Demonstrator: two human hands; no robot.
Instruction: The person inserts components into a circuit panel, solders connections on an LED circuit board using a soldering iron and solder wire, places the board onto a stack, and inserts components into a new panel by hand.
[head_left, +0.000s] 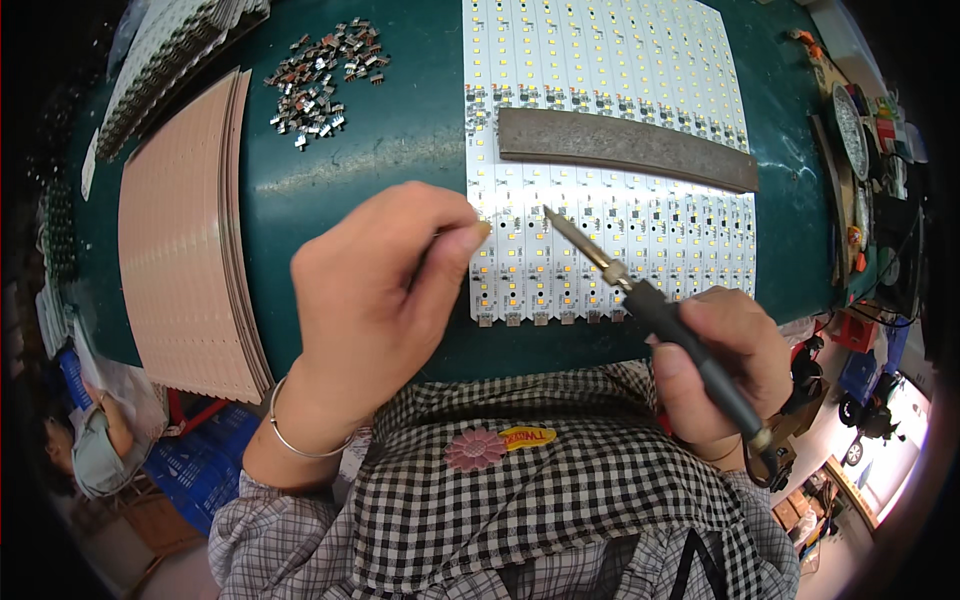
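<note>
A panel of white LED circuit strips (pixel 610 255) lies on the green table, small metal connectors (pixel 541 319) along its near edge. Over its left edge hovers my left hand (pixel 375 270), thumb and forefinger pinched together. Whatever they may hold is too small to make out. My right hand (pixel 735 350) is wrapped round the dark handle of a soldering iron (pixel 655 312). Its tip slants up and left above the near rows of the panel, to the right of my left fingertips. A grey metal bar (pixel 625 147) lies across the panel beyond the tip.
Loose small metal connectors (pixel 322 85) lie scattered at the far left of the green table (pixel 390 130). A stack of pinkish-tan boards (pixel 185 240) stands at the left, with another stack of panels (pixel 175 65) behind it. Tools and a metal dish (pixel 850 130) crowd the right edge.
</note>
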